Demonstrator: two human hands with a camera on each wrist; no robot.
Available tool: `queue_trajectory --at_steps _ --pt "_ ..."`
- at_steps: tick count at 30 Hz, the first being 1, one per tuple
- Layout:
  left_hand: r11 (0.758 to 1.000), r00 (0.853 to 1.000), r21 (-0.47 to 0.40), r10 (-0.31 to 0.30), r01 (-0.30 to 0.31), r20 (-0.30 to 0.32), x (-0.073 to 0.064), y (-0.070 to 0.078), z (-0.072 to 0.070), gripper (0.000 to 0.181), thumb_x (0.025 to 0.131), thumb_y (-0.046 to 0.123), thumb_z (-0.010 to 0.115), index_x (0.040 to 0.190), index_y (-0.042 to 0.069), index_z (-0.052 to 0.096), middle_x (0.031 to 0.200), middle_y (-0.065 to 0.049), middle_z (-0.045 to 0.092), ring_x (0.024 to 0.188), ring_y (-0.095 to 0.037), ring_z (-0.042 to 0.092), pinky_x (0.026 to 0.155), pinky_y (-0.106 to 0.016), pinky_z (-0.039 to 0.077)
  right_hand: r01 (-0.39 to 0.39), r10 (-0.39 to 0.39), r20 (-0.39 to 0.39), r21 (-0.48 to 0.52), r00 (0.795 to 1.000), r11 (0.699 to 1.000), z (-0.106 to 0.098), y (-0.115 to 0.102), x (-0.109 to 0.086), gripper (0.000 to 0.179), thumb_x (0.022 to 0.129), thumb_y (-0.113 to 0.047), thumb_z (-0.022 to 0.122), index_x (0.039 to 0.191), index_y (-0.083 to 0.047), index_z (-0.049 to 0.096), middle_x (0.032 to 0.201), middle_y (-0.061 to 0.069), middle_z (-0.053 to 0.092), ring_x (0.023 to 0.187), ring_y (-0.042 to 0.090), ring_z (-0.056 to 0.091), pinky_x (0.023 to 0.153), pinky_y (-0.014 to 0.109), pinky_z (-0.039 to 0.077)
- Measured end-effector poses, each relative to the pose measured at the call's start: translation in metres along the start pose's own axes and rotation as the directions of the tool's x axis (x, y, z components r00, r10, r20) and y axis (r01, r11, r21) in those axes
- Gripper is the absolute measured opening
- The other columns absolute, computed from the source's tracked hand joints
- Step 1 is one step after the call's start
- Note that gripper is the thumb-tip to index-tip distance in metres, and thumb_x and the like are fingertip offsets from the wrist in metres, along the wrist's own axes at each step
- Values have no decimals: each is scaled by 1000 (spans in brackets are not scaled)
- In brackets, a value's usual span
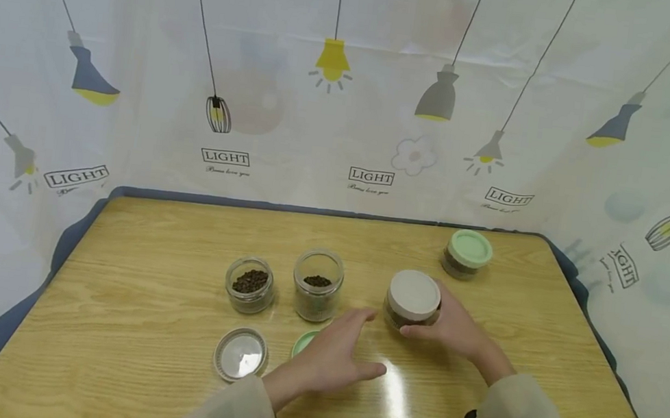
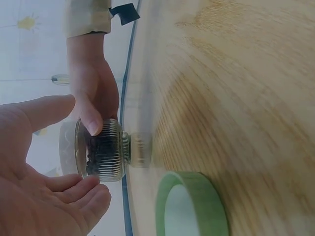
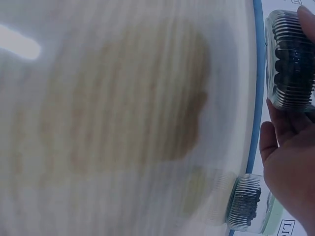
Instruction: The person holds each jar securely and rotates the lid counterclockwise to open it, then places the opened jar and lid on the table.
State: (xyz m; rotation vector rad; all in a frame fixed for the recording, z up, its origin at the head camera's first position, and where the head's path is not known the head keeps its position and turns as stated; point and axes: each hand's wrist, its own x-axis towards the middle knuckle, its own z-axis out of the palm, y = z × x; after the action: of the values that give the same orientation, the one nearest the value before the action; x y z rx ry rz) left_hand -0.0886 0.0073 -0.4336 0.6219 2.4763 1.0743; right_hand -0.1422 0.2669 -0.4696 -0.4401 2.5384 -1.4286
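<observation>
My right hand (image 1: 458,326) grips a ribbed glass jar (image 3: 290,64) with a white lid (image 1: 415,295) and dark beans inside, thumb on one side and fingers round the other. The jar appears lifted off the table in the right wrist view. My left hand (image 1: 337,351) is held out toward it from the left, thumb and fingers spread wide, with nothing in its grasp. Below the left hand lies a green lid (image 2: 209,206), partly covered by that hand in the head view. Two lidless glass jars, a short one (image 1: 248,301) and a taller one (image 1: 315,303), hold dark beans.
A small jar with a green lid (image 1: 470,248) stands at the back right, beyond my right hand. Left of the green lid lies a clear lid (image 1: 240,355). The wooden table (image 1: 132,296) ends at a printed curtain (image 1: 295,122) behind.
</observation>
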Motion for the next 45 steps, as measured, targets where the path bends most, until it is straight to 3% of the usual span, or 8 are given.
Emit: queue_trajectory --at_steps 6,12,19,29,36,45 --pt "1000 999 16 -15 16 -52 5 2 1 90 83 45 73 153 14 25 154 -4 38 140 -26 40 113 -47 38 33 -32 33 -4 999 999 7 3 -8 93 70 -31 88 144 -16 36 137 4 52 126 27 51 107 56 37" --pt "1000 994 12 10 -9 -109 11 5 1 92 82 48 73 153 14 25 156 -5 35 142 -24 37 115 -48 35 72 -74 64 38 995 997 17 2 -13 93 66 -31 91 143 -23 38 138 -1 52 128 22 49 109 55 34" --pt "998 992 14 55 -54 -112 15 10 -2 95 79 48 77 153 15 27 155 -4 36 141 -25 38 114 -49 35 104 -115 145 81 983 991 26 -3 -18 91 69 -28 89 143 -29 36 138 -2 50 128 24 49 106 56 36" --pt "985 992 132 115 -108 -50 19 9 -6 92 75 43 82 149 15 36 147 -4 45 130 -23 47 106 -43 43 116 -121 179 36 976 993 34 -5 -21 88 68 -32 89 142 -31 41 135 -7 55 123 17 53 104 40 42" --pt "964 991 227 132 -137 37 22 13 -15 88 77 36 83 148 13 36 144 -6 47 127 -23 50 102 -39 47 99 -107 197 47 975 994 36 -7 -22 87 68 -33 89 141 -34 41 135 -8 55 122 20 53 102 47 41" --pt "930 982 324 142 -176 128 31 24 -22 90 72 33 86 146 15 38 144 -5 49 122 -21 55 97 -36 50 123 -124 198 16 972 992 36 -7 -21 91 68 -36 89 144 -34 39 132 -7 57 117 19 55 98 36 46"
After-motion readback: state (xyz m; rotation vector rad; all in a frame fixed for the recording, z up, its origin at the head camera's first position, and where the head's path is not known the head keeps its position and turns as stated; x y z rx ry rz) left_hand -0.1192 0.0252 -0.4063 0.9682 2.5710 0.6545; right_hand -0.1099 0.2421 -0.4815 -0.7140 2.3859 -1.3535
